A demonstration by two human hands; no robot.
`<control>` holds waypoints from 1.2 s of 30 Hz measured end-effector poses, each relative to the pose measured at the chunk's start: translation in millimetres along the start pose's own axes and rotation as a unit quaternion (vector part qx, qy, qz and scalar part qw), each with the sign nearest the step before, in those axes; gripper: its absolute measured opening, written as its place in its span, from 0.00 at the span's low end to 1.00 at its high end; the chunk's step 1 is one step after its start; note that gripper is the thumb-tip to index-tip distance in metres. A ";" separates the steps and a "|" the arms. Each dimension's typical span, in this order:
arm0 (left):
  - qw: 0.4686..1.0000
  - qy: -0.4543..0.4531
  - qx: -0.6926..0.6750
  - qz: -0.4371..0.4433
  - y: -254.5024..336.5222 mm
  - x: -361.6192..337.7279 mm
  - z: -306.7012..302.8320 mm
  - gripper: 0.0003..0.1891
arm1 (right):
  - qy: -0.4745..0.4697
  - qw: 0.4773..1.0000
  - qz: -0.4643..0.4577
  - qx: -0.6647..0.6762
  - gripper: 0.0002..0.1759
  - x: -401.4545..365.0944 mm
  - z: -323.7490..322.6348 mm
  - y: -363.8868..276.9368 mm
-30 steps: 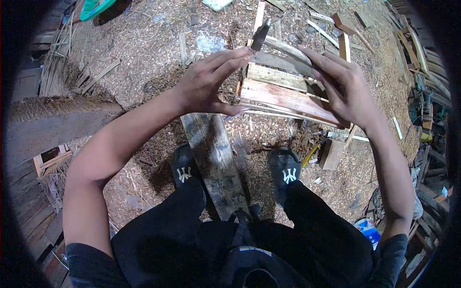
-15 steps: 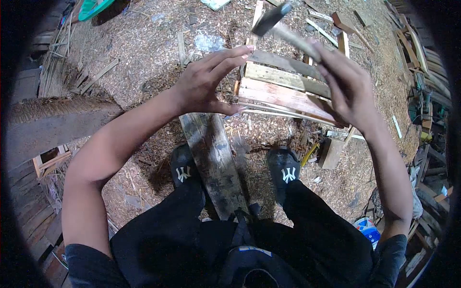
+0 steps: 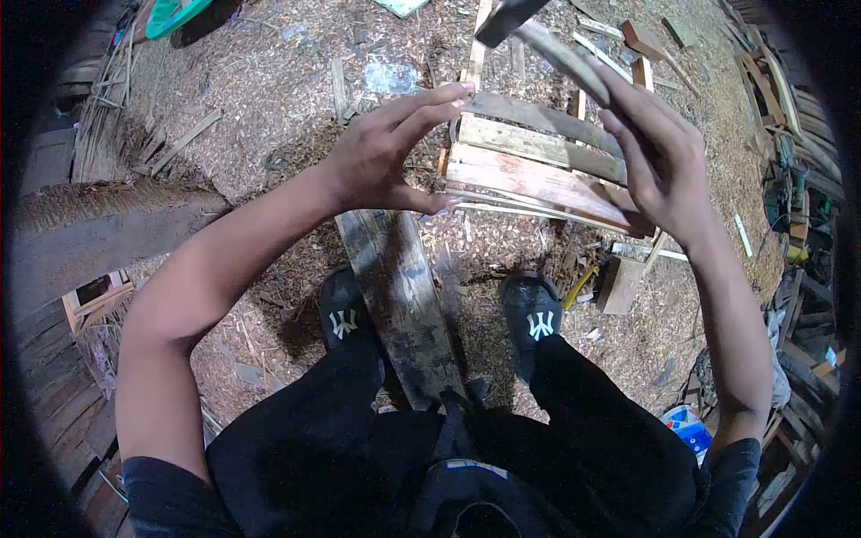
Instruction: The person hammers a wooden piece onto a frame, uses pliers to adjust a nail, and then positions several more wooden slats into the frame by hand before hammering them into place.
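A slatted wooden crate (image 3: pixel 543 174) lies in front of me, its pale and reddish slats running left to right. My left hand (image 3: pixel 387 154) spans the crate's left end, fingers at the upper corner and thumb at the lower one, gripping it. In my right hand (image 3: pixel 659 161) is a hammer (image 3: pixel 563 59), gripped by its pale wooden handle. The dark hammer head is raised above the crate's far left side. My right wrist hangs over the crate's right end and hides part of it.
A weathered plank (image 3: pixel 401 305) runs between my feet. Wood chips cover the ground (image 3: pixel 260 117). An offcut block (image 3: pixel 621 285) lies right of my right foot. Stacked timber (image 3: pixel 807 152) lines the right side, a thick beam (image 3: pixel 108 235) the left. A green basin (image 3: pixel 175 13) is far left.
The hammer and my right hand have shifted slightly, the hand to the right and the hammer head upward. My left hand and the crate stay almost unmoved.
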State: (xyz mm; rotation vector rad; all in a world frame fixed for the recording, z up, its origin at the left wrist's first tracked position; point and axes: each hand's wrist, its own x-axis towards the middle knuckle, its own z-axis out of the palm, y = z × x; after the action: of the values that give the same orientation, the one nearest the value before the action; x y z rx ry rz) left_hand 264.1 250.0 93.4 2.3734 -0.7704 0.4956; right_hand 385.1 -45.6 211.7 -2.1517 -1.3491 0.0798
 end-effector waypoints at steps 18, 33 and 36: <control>1.000 0.014 0.001 0.012 0.1 2.4 -0.2 0.48 | 0.058 0.997 -0.051 -0.009 0.30 -3.4 7.1 5.5; 1.000 0.000 -0.019 -0.017 3.9 0.3 -1.3 0.51 | -0.012 0.999 0.041 0.020 0.30 -6.0 2.7 4.7; 1.000 -0.003 -0.013 -0.021 4.8 -0.2 -2.8 0.50 | -0.006 0.999 -0.012 -0.046 0.30 -8.1 8.2 -3.5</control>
State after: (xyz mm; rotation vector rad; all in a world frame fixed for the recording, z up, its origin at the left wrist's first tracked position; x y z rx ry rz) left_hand 260.5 248.7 97.5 2.3626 -0.7243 0.4589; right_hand 375.6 -47.6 204.7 -2.2125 -1.4112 0.0221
